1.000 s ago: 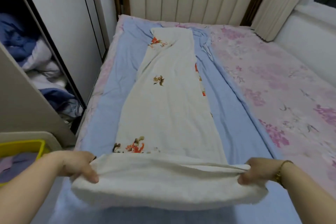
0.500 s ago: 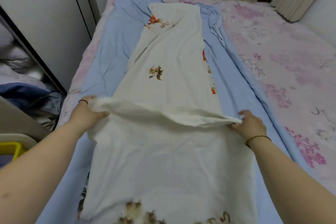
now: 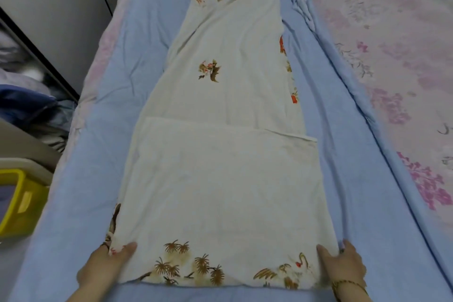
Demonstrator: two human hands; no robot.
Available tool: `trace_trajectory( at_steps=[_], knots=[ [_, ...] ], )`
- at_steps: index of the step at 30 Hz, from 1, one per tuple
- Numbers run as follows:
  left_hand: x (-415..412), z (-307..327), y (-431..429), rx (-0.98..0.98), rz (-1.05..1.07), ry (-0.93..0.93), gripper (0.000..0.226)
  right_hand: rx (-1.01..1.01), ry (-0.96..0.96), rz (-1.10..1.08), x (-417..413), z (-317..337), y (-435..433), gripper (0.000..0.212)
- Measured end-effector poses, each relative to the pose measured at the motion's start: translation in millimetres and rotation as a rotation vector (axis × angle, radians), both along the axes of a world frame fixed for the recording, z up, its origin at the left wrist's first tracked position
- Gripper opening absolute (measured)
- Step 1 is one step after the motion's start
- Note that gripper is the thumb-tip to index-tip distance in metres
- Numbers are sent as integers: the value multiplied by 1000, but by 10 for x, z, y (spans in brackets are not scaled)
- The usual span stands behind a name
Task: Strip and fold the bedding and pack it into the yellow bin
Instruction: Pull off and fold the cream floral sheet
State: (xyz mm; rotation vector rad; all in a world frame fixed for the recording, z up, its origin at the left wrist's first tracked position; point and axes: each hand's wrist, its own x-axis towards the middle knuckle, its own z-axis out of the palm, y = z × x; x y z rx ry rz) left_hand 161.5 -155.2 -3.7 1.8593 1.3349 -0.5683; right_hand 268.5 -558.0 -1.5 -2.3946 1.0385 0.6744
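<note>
A long cream sheet (image 3: 225,144) printed with brown palm-like plants, cranes and red blossoms lies lengthwise on a blue sheet (image 3: 343,154), running from 6 o'clock up to 12 o'clock. Its near part is doubled over on itself, the folded-over edge crossing the strip about halfway up. The left hand (image 3: 105,270) sits at 7 o'clock on the near left corner, thumb on top of the cloth and the other fingers under or beside it, pinching that corner. The right hand (image 3: 343,268), a bead bracelet (image 3: 348,285) on its wrist, rests at 5 o'clock on the near right corner; whether it pinches or only presses the fabric cannot be told. The yellow bin (image 3: 17,203) stands at 9 o'clock, beside the bed, with something bluish inside. A pink floral cover (image 3: 397,56) fills the 2 to 3 o'clock side. No brand, label or writing can be read anywhere.
</note>
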Motion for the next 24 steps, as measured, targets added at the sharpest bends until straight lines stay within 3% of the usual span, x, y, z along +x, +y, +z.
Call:
trace_trajectory(
  at_steps=[3,7,11,15,20,24],
  knots=[
    [-149,27,-14,111,31,-53,66,66,-8,-104,-135,24,1,63],
    [-170,175,11,110,140,-128,60,275,1,-261,-166,141,79,51],
    [-260,326,79,2,435,-331,48,448,-38,-321,-208,342,103,37],
    [-608,366,157,-190,705,-393,36,610,-76,-413,-381,426,94,29],
    [-924,407,103,-260,621,-348,14,567,-146,-333,-563,503,87,16],
    [-759,427,47,-208,497,-353,23,477,-256,-147,-586,436,34,42]
  ],
)
